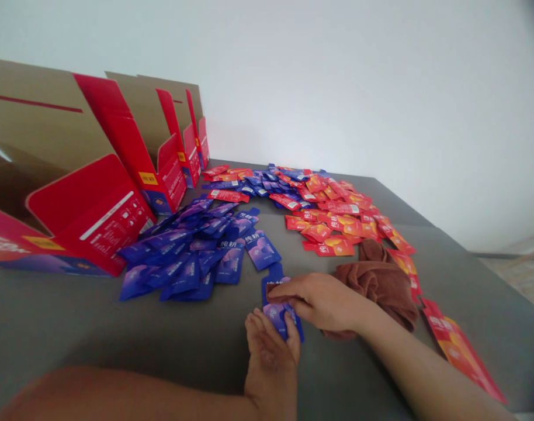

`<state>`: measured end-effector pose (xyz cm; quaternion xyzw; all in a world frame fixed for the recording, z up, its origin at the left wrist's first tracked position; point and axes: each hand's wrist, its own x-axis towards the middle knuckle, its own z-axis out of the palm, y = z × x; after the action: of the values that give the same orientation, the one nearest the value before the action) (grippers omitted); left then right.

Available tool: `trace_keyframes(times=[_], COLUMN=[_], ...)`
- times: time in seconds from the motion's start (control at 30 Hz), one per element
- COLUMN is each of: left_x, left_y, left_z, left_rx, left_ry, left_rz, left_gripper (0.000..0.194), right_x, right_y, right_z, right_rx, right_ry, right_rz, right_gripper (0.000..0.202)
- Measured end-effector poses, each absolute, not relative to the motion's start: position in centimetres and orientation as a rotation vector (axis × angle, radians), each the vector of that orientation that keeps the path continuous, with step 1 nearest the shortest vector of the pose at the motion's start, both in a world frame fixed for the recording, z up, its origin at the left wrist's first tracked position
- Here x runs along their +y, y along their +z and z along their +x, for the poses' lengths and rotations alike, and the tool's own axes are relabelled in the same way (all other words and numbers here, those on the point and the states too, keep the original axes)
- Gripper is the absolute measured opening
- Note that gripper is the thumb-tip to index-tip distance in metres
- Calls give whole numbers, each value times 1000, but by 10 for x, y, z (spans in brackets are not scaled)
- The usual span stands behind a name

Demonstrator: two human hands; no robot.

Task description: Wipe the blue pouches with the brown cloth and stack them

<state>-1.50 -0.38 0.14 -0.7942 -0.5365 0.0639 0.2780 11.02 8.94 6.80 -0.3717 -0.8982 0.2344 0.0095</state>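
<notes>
At the near side of the matte grey table (65,316), the left hand (269,342) grasps one flat, blue-and-purple sachet (274,316) at its lower end, fingers left and thumb right; this grip presumably steadies the sachet. The right hand (322,298) pinches a fold of soft brown cloth (376,280) against the sachet's face. The bulk of the cloth lies bunched beside the right forearm, probably leaving slack for the fingers. Grey surface left of the left hand allows sideways travel. A long red-and-orange sachet (462,346) lies toward the table's right edge.

Beyond the hands, overlapping blue-and-purple sachets (179,257) form a heap within apparent easy reach. To its left stand open, red-faced cardboard boxes (78,210), flaps raised; these limit leftward movement. A grey strip separates the heap from the red-and-orange sachets (337,222) spread toward the right edge. Blue and red sachets mix near the far edge; the far right corner offers further room.
</notes>
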Motion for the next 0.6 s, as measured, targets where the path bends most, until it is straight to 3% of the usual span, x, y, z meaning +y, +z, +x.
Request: trace_keyframes(times=[0.2, 0.6], left_x=[-5, -6], left_y=[1, 0], left_z=[-17, -16], left_rx=[-1429, -1497], left_ry=[99, 109], left_rz=[-2124, -2154], left_gripper=[46, 35], right_x=[97, 92], right_y=[63, 67], right_z=[113, 111], right_rx=[-2706, -2742], right_ry=[649, 695], right_rz=[-1368, -1267], right_gripper=[37, 32])
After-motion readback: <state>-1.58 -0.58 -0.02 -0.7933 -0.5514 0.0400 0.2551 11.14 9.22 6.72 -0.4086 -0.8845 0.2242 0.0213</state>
